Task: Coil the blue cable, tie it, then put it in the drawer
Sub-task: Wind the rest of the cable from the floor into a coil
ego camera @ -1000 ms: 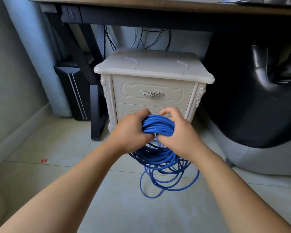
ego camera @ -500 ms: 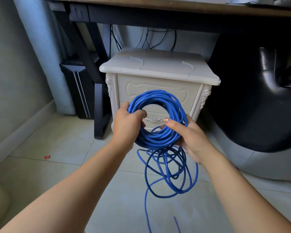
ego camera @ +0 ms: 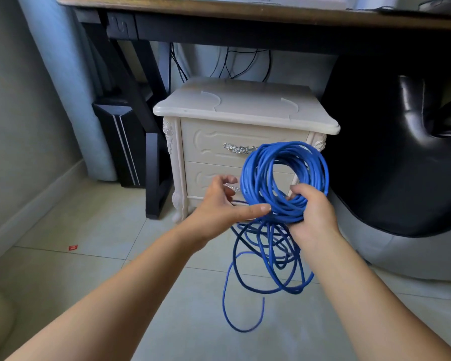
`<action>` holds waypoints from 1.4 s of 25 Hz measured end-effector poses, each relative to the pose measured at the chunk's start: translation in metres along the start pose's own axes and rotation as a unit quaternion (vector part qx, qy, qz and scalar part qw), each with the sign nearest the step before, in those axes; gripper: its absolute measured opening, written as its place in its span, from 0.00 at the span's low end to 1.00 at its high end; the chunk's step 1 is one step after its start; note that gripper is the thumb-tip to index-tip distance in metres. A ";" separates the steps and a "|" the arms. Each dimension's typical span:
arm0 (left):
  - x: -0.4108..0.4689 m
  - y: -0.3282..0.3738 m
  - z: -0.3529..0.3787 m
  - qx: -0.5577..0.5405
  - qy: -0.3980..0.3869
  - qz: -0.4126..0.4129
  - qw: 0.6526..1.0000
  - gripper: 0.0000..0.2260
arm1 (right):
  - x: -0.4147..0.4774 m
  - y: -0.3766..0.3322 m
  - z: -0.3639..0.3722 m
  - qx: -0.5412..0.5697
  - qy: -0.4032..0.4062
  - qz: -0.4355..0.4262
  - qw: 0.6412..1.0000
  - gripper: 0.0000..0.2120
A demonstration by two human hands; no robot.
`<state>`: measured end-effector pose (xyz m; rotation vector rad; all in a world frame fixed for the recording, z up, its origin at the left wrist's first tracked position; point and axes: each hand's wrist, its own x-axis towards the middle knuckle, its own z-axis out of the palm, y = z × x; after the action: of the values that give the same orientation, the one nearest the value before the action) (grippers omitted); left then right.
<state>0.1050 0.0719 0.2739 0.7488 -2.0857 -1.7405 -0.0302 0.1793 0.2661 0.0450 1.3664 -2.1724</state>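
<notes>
A little red scrap [ego camera: 73, 247] lies on the pale tiled floor [ego camera: 94, 225] at the far left, near the wall. Further back, a black computer case [ego camera: 120, 142] stands on the floor under the left end of the table [ego camera: 219, 11], beside the table's black leg. A white nightstand [ego camera: 245, 108] stands under the table too, and black wires [ego camera: 229, 63] hang behind it. Its top drawer [ego camera: 211, 142] and lower drawer [ego camera: 206, 175] are both closed. Each one has a silver handle.

The left hand [ego camera: 219, 201] is up in the air in front of the lower drawer. Its fingers are spread and loose, and it holds nothing. Its thumb sticks out straight to the right, and the tip touches the bottom of the cable ring.

The blue cable [ego camera: 284, 173] is up in the air too, in front of the right side of the nightstand. Most of it is wound into a round ring that stands up. The rest hangs down below the hands in loose, messy loops toward the floor.

The right hand [ego camera: 315, 214] holds the ring at its bottom. Its fingers curl through the hole and round the strands. At the far right a big shiny black seat [ego camera: 401, 152] sits on the floor, close to the nightstand.
</notes>
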 end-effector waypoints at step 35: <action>0.018 -0.008 -0.034 0.334 0.096 0.083 0.934 0.07 | -0.019 -0.024 0.000 0.006 -0.009 -0.098 0.995 0.10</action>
<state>0.1110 0.0330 0.2720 0.8370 -2.5154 -0.8099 -0.0257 0.1959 0.2921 -0.1085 1.3969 -2.3352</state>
